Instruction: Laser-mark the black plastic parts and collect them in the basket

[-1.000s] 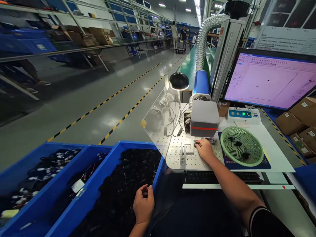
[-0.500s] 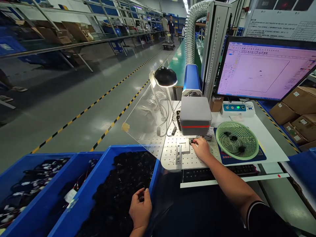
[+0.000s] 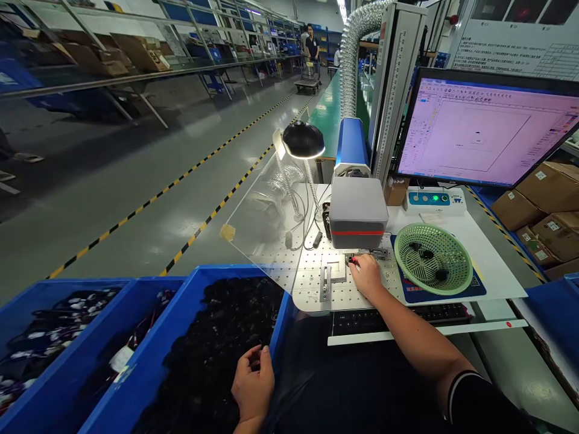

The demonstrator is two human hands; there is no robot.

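Observation:
My right hand (image 3: 366, 276) is closed at the fingertips on a small black part (image 3: 350, 259), largely hidden by the fingers, at the metal fixture (image 3: 335, 271) on the perforated plate. Directly above it sits the grey head of a machine (image 3: 359, 211) with a red stripe. Over a blue bin (image 3: 199, 283) full of small black parts (image 3: 212, 337), my left hand (image 3: 254, 386) has its fingers curled and thumb near the index finger; what lies between them is too dark to name. A green basket (image 3: 459, 259) with a few black parts stands right of my right hand.
A lit black lamp (image 3: 303, 140) and a clear sheet (image 3: 257, 223) stand left of the machine. The monitor (image 3: 479, 132) is at the right, above a button box (image 3: 435, 199). A keyboard (image 3: 362, 322) lies under the worktop. Other blue bins (image 3: 136, 289) hold wired parts.
Both hands keep nearly the same place and grip. The view has shifted slightly. In the distance, people by a cart have changed position.

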